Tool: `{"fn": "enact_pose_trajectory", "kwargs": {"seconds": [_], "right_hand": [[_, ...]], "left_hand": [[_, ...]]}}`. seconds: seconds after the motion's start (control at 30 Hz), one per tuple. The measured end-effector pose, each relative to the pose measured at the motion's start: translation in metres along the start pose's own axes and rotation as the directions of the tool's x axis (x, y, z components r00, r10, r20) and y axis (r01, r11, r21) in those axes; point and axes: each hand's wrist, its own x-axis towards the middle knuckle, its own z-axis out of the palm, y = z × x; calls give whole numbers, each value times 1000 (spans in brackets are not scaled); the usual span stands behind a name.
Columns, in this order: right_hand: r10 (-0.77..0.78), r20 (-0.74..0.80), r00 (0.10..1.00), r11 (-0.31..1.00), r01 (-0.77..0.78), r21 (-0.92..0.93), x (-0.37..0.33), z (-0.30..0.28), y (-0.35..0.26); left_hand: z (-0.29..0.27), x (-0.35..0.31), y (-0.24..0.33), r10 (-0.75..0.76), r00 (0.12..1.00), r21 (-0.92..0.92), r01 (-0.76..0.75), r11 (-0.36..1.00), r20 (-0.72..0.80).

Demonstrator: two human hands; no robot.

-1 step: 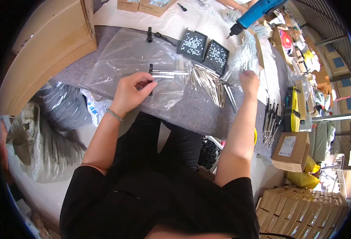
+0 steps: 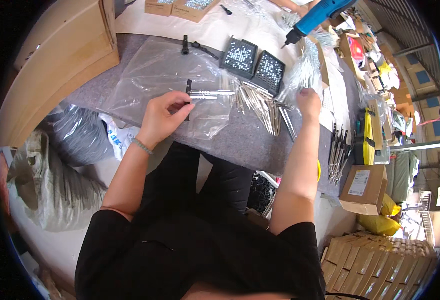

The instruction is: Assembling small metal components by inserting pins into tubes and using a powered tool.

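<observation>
My left hand (image 2: 164,116) pinches a short black bar (image 2: 188,86) between thumb and fingers, above a clear plastic bag lying on the table. Bright metal rods (image 2: 212,93) extend to the right from that bar. At the near end of a bundle of thin silvery pieces in clear plastic (image 2: 305,64) is my right hand (image 2: 309,104), its fingers curled; what they grip is hidden. Between my hands lies a loose pile of slim metal rods (image 2: 262,107). Beyond it stand two black trays (image 2: 239,55) (image 2: 270,71) with small shiny parts.
A blue power screwdriver (image 2: 316,21) hangs above the far right. Black-ended rods (image 2: 338,155) lie at the table's right edge, near a cardboard box (image 2: 364,187). A black fitting (image 2: 185,45) rests on the clear bag (image 2: 145,65). A brown cabinet (image 2: 67,75) borders the left.
The whole view has shifted slightly left. Both hands keep nearly the same place and grip.
</observation>
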Motion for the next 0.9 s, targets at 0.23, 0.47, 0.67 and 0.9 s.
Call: {"fn": "enact_pose_trajectory", "kwargs": {"seconds": [0.23, 0.47, 0.67, 0.9], "right_hand": [[69, 28, 997, 945, -74, 319, 19, 8, 13], [379, 45, 924, 140, -106, 985, 14, -6, 8], [441, -24, 897, 19, 17, 1000, -22, -43, -31], [104, 83, 991, 405, -119, 907, -146, -37, -86]], "left_hand": [[21, 6, 11, -81, 993, -205, 62, 977, -86], [4, 28, 10, 253, 965, 752, -119, 648, -65], [27, 47, 15, 468, 837, 822, -463, 331, 283], [46, 78, 16, 243, 809, 762, -586, 275, 535]]}}
